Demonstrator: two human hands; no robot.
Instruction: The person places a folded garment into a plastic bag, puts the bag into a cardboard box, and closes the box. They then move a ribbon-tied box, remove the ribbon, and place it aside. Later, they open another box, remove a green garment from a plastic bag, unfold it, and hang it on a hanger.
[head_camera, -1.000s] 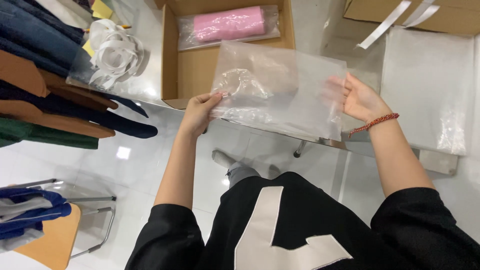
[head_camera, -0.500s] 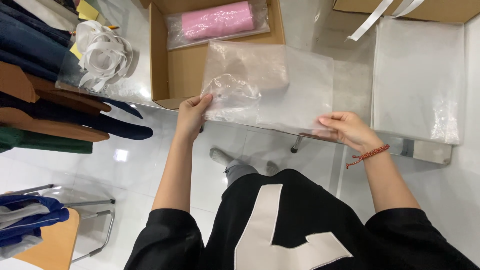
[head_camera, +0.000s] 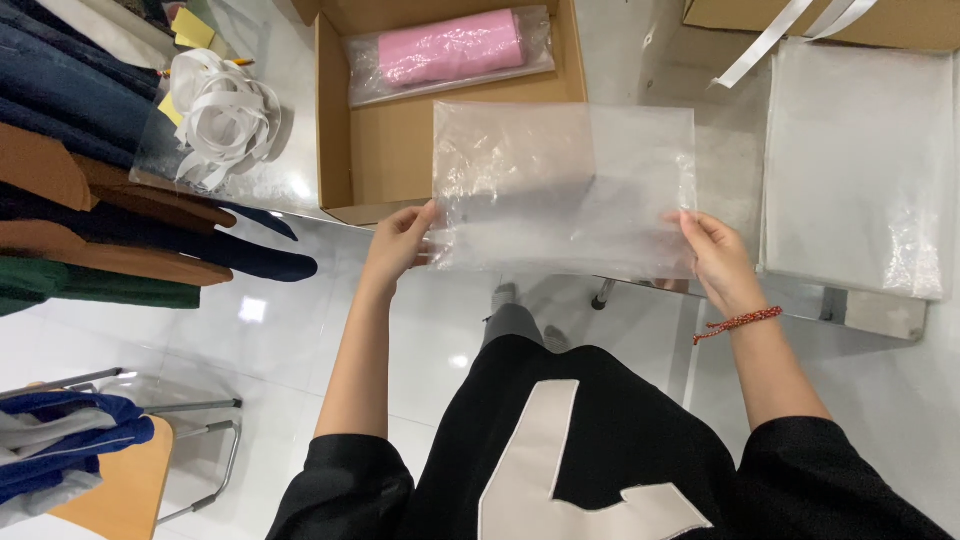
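**Q:** What do the two hands carry?

**A:** A clear plastic bag (head_camera: 565, 190), held flat and spread out between them, above the near edge of the counter (head_camera: 640, 60). The left hand (head_camera: 398, 245) has its grip clenched on the bag's lower left corner; the right hand (head_camera: 716, 258), with a red cord bracelet (head_camera: 738, 322) at the wrist, has its grip clenched on the lower right edge.

**Q:** What lies behind the bag?

**A:** An open cardboard box (head_camera: 385, 150) rests on the counter; the bag overlaps its right side in this view. Inside the box, at the far end, lies a pink roll (head_camera: 448, 50) wrapped in clear film.

**Q:** And to either side?

**A:** To the right, a stack of clear bags (head_camera: 855, 160) lies on the counter, just beside the right hand. To the left, a coil of white strap (head_camera: 222, 115) sits near the box, and folded clothes (head_camera: 90, 180) in navy, brown and green are piled at the frame edge. A wooden chair (head_camera: 110, 490) with blue cloth on it stands on the white floor (head_camera: 280, 330), lower left.
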